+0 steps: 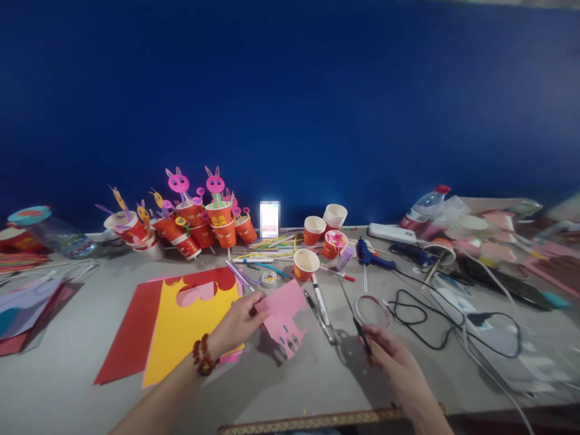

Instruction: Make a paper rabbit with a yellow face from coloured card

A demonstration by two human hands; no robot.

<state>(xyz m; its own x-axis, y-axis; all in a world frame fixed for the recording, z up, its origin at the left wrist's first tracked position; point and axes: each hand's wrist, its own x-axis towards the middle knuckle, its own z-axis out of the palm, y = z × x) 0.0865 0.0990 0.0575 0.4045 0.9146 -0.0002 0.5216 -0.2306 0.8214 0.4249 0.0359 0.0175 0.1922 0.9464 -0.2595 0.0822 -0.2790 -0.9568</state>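
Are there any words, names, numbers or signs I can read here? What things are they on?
None can be read for sure.
Tall red cup, standing under the pink bunny: yellow marks like writing, too blurred.
Front cup: small yellow mark, too small.
Bottle with the red cap: white marks on its red label, too blurred.
Bright screen: too washed out.
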